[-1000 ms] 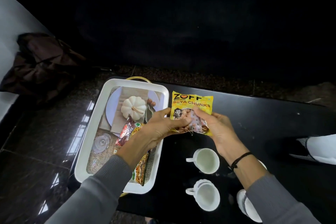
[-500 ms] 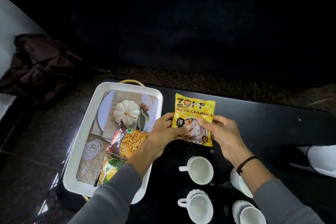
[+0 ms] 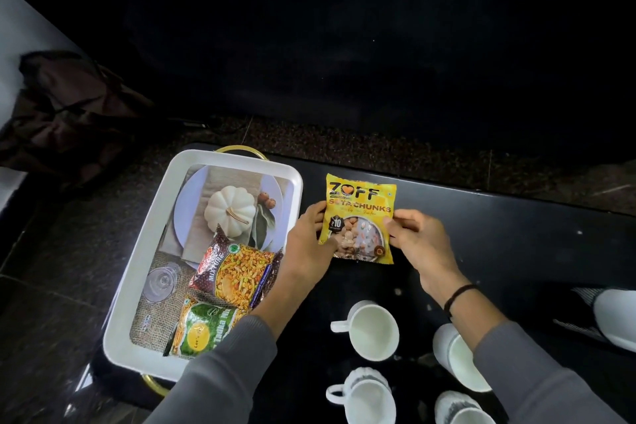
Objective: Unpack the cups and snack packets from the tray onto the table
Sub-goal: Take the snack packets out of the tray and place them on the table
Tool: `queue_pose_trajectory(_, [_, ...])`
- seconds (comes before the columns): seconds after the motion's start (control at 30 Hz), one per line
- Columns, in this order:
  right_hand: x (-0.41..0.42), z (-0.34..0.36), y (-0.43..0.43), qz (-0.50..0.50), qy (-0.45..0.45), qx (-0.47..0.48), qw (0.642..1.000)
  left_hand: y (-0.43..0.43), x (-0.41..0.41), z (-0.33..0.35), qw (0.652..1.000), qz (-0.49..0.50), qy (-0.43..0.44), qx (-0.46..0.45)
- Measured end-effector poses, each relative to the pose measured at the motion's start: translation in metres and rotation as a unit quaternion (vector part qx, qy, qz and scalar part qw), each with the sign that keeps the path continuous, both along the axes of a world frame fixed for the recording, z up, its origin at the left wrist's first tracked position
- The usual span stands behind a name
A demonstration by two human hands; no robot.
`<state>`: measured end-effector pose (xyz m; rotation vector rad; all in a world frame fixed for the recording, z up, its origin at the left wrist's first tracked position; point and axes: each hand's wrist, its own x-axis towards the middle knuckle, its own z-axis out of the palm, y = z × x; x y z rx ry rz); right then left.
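Nearest the camera, four white cups stand on the black table point(image 3: 516, 234): two at the bottom edge point(image 3: 366, 398) point(image 3: 459, 408), one with its handle to the left just beyond them point(image 3: 373, 329), and one partly hidden under the right forearm point(image 3: 454, 358). To their left sits the white tray point(image 3: 137, 286), and in its near end a green snack packet point(image 3: 203, 330) lies partly under the left sleeve, with a red and yellow mixture packet point(image 3: 234, 268) overlapping it just beyond. Farther out, the left hand point(image 3: 306, 251) and the right hand point(image 3: 416, 244) pinch the yellow soya chunks packet point(image 3: 359, 213) by its left and right edges, thumbs on its face. The packet is between the hands, over the table just right of the tray; whether it touches the table I cannot tell. At the tray's far end is a pumpkin picture point(image 3: 229, 210).
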<state>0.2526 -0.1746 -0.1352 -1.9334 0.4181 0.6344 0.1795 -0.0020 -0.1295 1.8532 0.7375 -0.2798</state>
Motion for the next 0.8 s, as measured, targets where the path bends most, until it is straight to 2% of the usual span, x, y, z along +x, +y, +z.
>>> queue_pose_trajectory(0.13, [0.0, -0.002, 0.0, 0.003, 0.002, 0.008, 1.0, 0.0, -0.001, -0.002, 0.993, -0.053, -0.023, 0.098])
queue_pose_trajectory(0.2, [-0.001, 0.002, 0.002, 0.003, -0.018, -0.02, 1.0, -0.001, -0.002, -0.001, 0.981, -0.097, -0.035, 0.163])
queue_pose_trajectory(0.27, [-0.002, 0.006, 0.003, 0.037, -0.091, -0.095, 0.991, -0.002, -0.003, 0.001, 0.957, -0.152, -0.053, 0.239])
queue_pose_trajectory(0.37, [-0.006, 0.011, 0.007, 0.138, -0.205, -0.158, 0.956, -0.002, -0.001, -0.001, 0.906, -0.275, -0.053, 0.318])
queue_pose_trajectory(0.43, [-0.009, 0.011, 0.01, 0.209, -0.208, -0.185, 0.937, 0.0, -0.001, -0.004, 0.873, -0.339, -0.016, 0.352])
queue_pose_trajectory(0.5, [-0.011, 0.011, 0.012, 0.228, -0.186, -0.192, 0.936, 0.003, -0.002, -0.006, 0.856, -0.36, 0.001, 0.371])
queue_pose_trajectory(0.63, [-0.015, 0.013, 0.015, 0.209, -0.184, -0.198, 0.94, 0.004, -0.004, -0.002, 0.857, -0.363, -0.003, 0.366])
queue_pose_trajectory(0.8, [-0.027, 0.03, 0.027, 0.232, -0.219, -0.194, 0.928, 0.007, -0.013, 0.015, 0.888, -0.319, -0.04, 0.33])
